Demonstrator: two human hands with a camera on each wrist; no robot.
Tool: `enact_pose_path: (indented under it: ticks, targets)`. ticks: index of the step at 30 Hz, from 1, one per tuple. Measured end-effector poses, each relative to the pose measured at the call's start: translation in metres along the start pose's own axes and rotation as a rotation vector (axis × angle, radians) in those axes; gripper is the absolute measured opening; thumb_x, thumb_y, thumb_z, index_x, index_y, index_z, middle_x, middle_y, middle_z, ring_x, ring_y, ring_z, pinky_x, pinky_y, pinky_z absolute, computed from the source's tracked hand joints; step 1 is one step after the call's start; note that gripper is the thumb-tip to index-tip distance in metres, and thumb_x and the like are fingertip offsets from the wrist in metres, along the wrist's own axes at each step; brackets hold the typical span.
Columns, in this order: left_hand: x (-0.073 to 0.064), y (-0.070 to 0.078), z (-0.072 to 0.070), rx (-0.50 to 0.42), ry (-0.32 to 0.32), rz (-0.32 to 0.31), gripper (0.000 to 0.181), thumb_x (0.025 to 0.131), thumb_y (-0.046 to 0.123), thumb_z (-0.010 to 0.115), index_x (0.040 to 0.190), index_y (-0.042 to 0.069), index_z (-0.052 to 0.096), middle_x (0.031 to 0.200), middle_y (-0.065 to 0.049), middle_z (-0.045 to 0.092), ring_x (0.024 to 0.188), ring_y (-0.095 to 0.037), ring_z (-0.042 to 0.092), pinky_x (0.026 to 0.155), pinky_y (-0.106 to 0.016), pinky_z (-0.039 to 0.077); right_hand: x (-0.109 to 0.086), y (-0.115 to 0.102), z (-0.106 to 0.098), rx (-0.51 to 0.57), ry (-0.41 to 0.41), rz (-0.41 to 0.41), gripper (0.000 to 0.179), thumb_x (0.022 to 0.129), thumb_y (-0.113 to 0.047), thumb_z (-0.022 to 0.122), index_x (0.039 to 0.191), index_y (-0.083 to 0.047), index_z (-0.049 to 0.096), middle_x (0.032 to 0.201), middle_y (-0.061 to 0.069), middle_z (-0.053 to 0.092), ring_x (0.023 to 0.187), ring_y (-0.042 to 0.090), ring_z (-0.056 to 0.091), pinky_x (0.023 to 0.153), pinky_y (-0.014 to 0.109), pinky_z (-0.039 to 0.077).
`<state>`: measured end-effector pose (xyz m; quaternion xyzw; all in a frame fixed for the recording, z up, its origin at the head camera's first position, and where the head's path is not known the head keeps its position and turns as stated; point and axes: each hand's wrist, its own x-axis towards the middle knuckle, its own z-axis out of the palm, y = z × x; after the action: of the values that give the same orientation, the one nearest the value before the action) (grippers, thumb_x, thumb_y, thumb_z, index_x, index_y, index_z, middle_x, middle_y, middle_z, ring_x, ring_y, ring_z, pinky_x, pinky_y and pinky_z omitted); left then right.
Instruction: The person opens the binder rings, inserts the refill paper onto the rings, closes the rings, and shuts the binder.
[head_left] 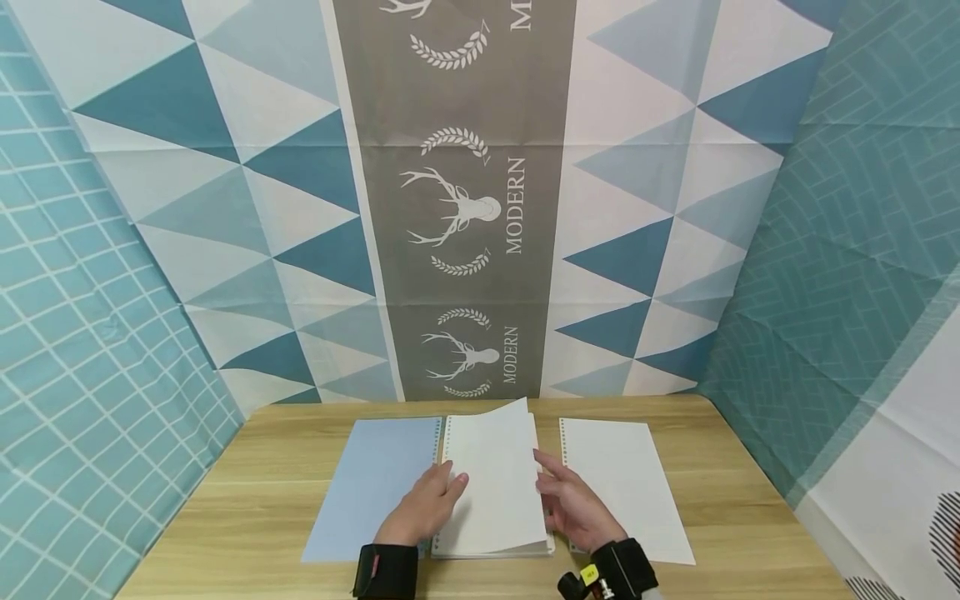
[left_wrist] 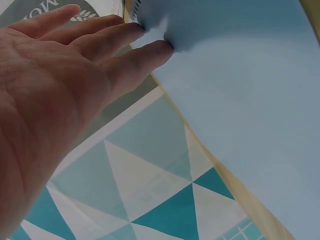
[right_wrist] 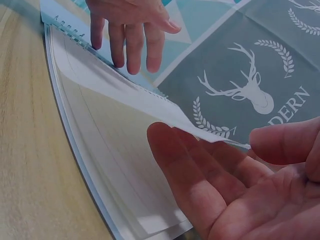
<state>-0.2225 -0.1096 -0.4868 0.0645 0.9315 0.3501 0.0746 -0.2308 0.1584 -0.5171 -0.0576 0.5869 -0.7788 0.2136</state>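
An open ring-bound notebook shows its white page (head_left: 491, 479) in the middle and its pale blue cover (head_left: 378, 471) folded out to the left. My left hand (head_left: 426, 504) lies at the binding with fingers extended; the left wrist view has its fingertips against the blue cover (left_wrist: 240, 100). At the notebook's right edge, my right hand (head_left: 577, 504) has its fingers under a raised page. In the right wrist view these fingers (right_wrist: 180, 170) are nearly straight beneath the lifted page (right_wrist: 125, 95), with the thumb tip at its edge.
A white punched sheet (head_left: 626, 487) lies right of the notebook on the wooden table (head_left: 727, 500). Patterned cloth (head_left: 465, 250) hangs behind the table, with tiled-pattern cloth (head_left: 82, 375) on the left. Black bands (head_left: 386, 571) wrap both wrists.
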Motion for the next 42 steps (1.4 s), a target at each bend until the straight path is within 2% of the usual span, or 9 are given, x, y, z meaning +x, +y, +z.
enact_pose_path:
  ticks: [8,15,20,25,32,38,42]
  targets:
    - [0.0000,0.0014,0.0028,0.025,-0.007,0.011,0.070,0.106,0.051,0.041,0.151,-0.002,0.043,0.159,-0.029,0.038,0.150,-0.049,0.032,0.119,-0.066,0.027,0.0011,0.0012,0.0002,-0.002,0.017,-0.031,0.062,0.108,-0.013,0.040,0.164,-0.014,0.014,0.154,0.023,0.045,0.114,0.019,0.068,0.086,0.040,0.062]
    - [0.0021,0.0002,0.0039,0.051,-0.012,0.006,0.070,0.106,0.052,0.041,0.152,-0.001,0.043,0.159,-0.028,0.039,0.150,-0.048,0.032,0.119,-0.067,0.028,0.0033,0.0000,0.0022,-0.026,0.022,-0.067,0.063,0.106,-0.008,0.041,0.164,-0.019,0.021,0.146,0.018,0.055,0.107,0.017,0.068,0.078,0.031,0.061]
    - [0.0022,0.0000,0.0042,0.054,-0.024,0.014,0.069,0.107,0.050,0.042,0.151,-0.003,0.043,0.157,-0.028,0.041,0.149,-0.049,0.032,0.119,-0.067,0.027,0.0019,-0.0024,0.0035,-0.038,0.040,-0.079,0.061,0.106,-0.008,0.041,0.163,-0.018,0.022,0.147,0.020,0.053,0.112,0.018,0.067,0.084,0.035,0.060]
    - [0.0025,0.0001,0.0050,0.060,-0.021,0.012,0.068,0.106,0.049,0.042,0.150,-0.003,0.045,0.157,-0.028,0.042,0.149,-0.049,0.033,0.119,-0.067,0.027,0.0006,-0.0027,0.0039,-0.050,0.038,-0.079,0.061,0.107,-0.011,0.042,0.164,-0.016,0.020,0.146,0.022,0.051,0.110,0.017,0.068,0.084,0.035,0.061]
    - [0.0022,0.0014,0.0052,0.059,-0.018,-0.001,0.069,0.106,0.051,0.042,0.150,-0.002,0.045,0.157,-0.027,0.042,0.149,-0.049,0.032,0.118,-0.069,0.026,0.0010,-0.0015,0.0043,-0.050,0.035,-0.074,0.061,0.107,-0.013,0.043,0.164,-0.015,0.019,0.149,0.025,0.043,0.109,0.017,0.067,0.081,0.033,0.061]
    - [0.0012,0.0020,0.0047,0.055,-0.025,-0.002,0.070,0.106,0.051,0.042,0.150,-0.003,0.044,0.157,-0.028,0.041,0.149,-0.051,0.031,0.118,-0.070,0.026,0.0031,0.0002,0.0062,-0.052,0.026,-0.076,0.062,0.107,-0.011,0.041,0.164,-0.016,0.019,0.151,0.026,0.043,0.113,0.019,0.066,0.085,0.037,0.061]
    - [0.0014,0.0024,0.0046,0.062,-0.027,-0.001,0.070,0.106,0.051,0.041,0.151,-0.002,0.043,0.158,-0.027,0.041,0.149,-0.050,0.031,0.119,-0.069,0.025,0.0020,-0.0016,0.0054,-0.051,0.044,-0.086,0.061,0.107,-0.011,0.041,0.164,-0.016,0.019,0.157,0.029,0.032,0.117,0.019,0.063,0.087,0.034,0.059]
